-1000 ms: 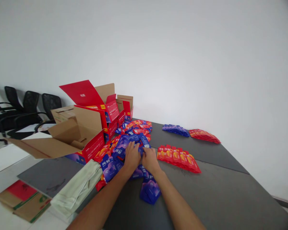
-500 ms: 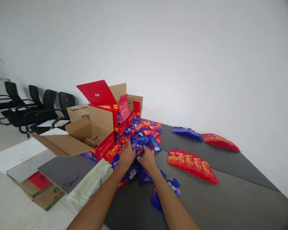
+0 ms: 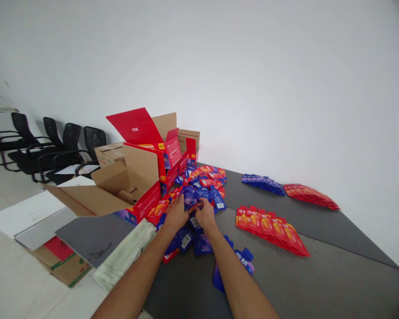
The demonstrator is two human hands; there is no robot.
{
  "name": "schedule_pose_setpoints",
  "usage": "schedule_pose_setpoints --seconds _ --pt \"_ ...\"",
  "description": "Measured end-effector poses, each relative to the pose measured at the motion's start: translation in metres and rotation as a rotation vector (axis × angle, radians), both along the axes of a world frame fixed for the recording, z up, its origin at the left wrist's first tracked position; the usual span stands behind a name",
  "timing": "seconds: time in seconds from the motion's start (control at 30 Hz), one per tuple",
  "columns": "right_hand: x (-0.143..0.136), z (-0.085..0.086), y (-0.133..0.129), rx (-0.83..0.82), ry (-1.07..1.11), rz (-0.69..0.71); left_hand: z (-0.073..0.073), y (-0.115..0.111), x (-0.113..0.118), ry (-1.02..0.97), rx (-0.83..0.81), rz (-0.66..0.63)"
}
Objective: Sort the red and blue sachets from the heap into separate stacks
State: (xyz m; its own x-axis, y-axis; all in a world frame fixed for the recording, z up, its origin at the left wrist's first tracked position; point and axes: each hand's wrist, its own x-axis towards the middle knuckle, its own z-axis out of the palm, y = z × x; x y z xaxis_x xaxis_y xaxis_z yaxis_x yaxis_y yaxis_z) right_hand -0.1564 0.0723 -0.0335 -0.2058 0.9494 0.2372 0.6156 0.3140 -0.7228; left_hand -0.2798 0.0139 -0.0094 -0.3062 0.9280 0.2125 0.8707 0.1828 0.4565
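My left hand (image 3: pixel 177 215) is closed at the edge of a blue pouch (image 3: pixel 190 196) over the heap of red and blue pouches. Right beside it, my right hand (image 3: pixel 205 214) is curled with its fingertips pinched at the same spot, almost touching the left fingers. My hands partly hide what lies between them. Under and around the wrists are more blue pouches, some showing barcodes, such as the barcoded pouch (image 3: pixel 186 239). Near my right forearm a blue pouch (image 3: pixel 244 262) lies on the dark table, partly covered by the arm.
A fanned row of red pouches (image 3: pixel 269 228) lies to the right. Farther back are a blue row (image 3: pixel 263 183) and another red row (image 3: pixel 310 196) by the wall. Left stand an open carton (image 3: pixel 145 201), more red boxes (image 3: pixel 173 153), a pale cloth (image 3: pixel 128 254) and black chairs (image 3: pixel 95 141).
My hands have shifted slightly at the heap, and the blue pouch shows more above the left fingers. The view has turned a little to the left. The rows of pouches stay as they were.
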Motion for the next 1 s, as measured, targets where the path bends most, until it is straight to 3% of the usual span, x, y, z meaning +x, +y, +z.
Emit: schedule_pose_setpoints --seconds 0.17,0.4,0.6,0.8,1.0 --pt "0.0 0.003 -0.002 -0.003 0.049 0.024 0.008 0.003 0.002 -0.091 -0.013 0.076" --pt "-0.007 0.008 -0.009 -0.027 0.078 -0.046 0.003 0.002 0.004 -0.067 0.109 0.143" --pt "0.012 0.019 -0.015 -0.07 0.157 -0.083 0.001 -0.009 0.027 0.03 0.149 0.054" --pt "0.056 0.026 -0.028 -0.079 0.201 -0.098 -0.001 -0.02 0.056 0.151 0.007 -0.046" --pt "0.075 0.018 -0.037 -0.066 0.227 -0.142 0.012 -0.01 0.048 0.112 -0.062 -0.128"
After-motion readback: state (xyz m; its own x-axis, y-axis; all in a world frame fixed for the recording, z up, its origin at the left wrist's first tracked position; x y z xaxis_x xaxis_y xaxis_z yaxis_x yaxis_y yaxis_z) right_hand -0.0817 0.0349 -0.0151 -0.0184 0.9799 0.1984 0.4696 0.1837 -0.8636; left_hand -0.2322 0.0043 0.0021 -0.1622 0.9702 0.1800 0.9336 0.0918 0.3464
